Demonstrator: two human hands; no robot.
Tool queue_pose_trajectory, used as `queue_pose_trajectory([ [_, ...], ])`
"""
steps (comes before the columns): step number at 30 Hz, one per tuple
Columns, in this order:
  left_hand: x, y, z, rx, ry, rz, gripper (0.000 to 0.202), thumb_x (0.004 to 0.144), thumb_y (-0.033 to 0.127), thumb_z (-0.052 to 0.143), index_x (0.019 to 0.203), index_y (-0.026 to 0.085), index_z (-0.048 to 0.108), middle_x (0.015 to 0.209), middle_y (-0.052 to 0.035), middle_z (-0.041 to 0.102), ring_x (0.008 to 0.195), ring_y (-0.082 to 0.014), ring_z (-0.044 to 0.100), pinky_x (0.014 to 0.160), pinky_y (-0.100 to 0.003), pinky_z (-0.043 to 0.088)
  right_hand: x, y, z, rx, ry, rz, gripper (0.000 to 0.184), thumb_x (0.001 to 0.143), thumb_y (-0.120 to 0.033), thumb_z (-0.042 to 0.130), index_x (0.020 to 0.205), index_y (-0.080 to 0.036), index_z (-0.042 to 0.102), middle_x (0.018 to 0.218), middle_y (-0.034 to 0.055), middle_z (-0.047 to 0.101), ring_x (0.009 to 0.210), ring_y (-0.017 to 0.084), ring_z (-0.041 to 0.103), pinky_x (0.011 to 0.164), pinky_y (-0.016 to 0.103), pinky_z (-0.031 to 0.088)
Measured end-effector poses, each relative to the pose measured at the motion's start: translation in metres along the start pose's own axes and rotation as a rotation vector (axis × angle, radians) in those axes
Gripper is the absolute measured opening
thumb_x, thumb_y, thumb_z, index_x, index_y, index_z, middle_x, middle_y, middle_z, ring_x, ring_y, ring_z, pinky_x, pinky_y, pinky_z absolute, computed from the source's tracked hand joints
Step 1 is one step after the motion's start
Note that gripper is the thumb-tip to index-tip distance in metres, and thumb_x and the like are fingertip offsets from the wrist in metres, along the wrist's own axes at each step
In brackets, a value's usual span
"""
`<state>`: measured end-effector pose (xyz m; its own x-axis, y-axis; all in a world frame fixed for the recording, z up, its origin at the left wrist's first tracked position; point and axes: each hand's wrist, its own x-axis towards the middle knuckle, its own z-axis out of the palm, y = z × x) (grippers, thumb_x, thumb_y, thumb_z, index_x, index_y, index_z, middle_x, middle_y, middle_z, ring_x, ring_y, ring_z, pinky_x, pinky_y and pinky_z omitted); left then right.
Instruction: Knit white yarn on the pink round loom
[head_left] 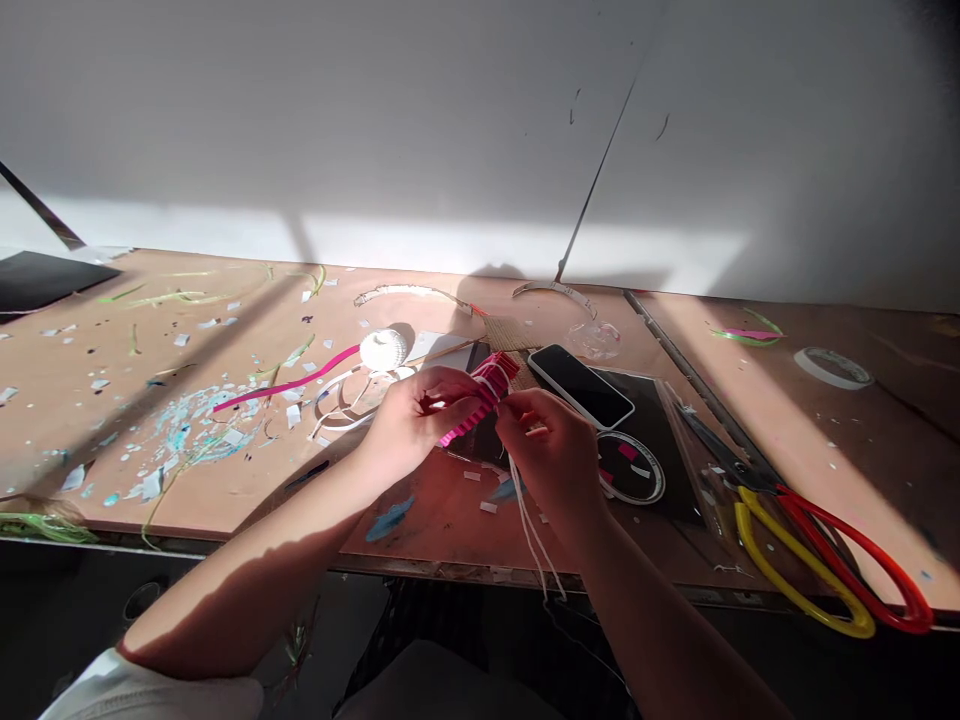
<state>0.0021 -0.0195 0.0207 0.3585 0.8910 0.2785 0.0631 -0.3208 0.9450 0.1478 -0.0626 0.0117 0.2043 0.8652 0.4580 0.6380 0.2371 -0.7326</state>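
Observation:
A pleated pink and red strip (504, 372), maybe paper or felt, is gripped by my left hand (417, 420), its thumb pressed along the folds. White string (526, 520) wraps over the strip's upper end. Close against the strip, my right hand (551, 440) pinches the string between thumb and fingertips, and the loose tails hang down past the table edge. The fingertips of both hands nearly meet. Just beyond them lies a dark phone (581, 385) with a white rim. A white ball of cord (383, 350) sits to the left of my hands.
Large scissors (780, 500) with yellow and red handles lie at right, jutting over the table edge. Tape rolls (834, 368) (649, 490), a dark sheet (679, 440), a long pink strip (289, 384) and paper scraps cover parts of the table (225, 490). A white wall (420, 130) stands behind.

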Motion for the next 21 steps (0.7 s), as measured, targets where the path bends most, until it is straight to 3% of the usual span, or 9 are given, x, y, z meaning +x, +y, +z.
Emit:
queue_pose_trajectory([
  [8,0.0009,-0.0033,0.0001,-0.005,0.084,0.063,0.005,0.071,0.019,0.062,0.073,0.014,0.062,0.068,-0.0001,0.065,0.061,-0.0101,0.057,0.054,-0.019,0.044,-0.0023,0.0026,-0.0008,0.013,-0.036,0.041,0.008,0.069,-0.021,0.051,0.065,-0.019,0.058,0.061,-0.0025,0.057,0.047,0.009,0.050,0.050,0.022,0.040],
  [13,0.0002,-0.0057,0.0006,-0.020,0.014,0.019,0.008,0.073,0.020,0.061,0.077,0.014,0.061,0.070,-0.0012,0.065,0.063,-0.0104,0.058,0.054,-0.019,0.044,-0.0026,0.0039,-0.0013,0.025,-0.039,0.078,0.008,0.069,-0.024,0.052,0.065,-0.019,0.058,0.059,-0.0025,0.057,0.047,0.009,0.049,0.050,0.022,0.039],
  [21,-0.0004,-0.0003,0.0026,0.071,0.006,0.037,0.011,0.074,0.022,0.059,0.081,0.014,0.057,0.073,-0.0014,0.063,0.067,-0.0111,0.058,0.060,-0.021,0.046,-0.0001,0.0008,-0.0017,0.028,-0.017,0.180,0.012,0.068,-0.028,0.052,0.061,-0.019,0.057,0.050,-0.0040,0.052,0.046,0.010,0.048,0.050,0.023,0.037],
])
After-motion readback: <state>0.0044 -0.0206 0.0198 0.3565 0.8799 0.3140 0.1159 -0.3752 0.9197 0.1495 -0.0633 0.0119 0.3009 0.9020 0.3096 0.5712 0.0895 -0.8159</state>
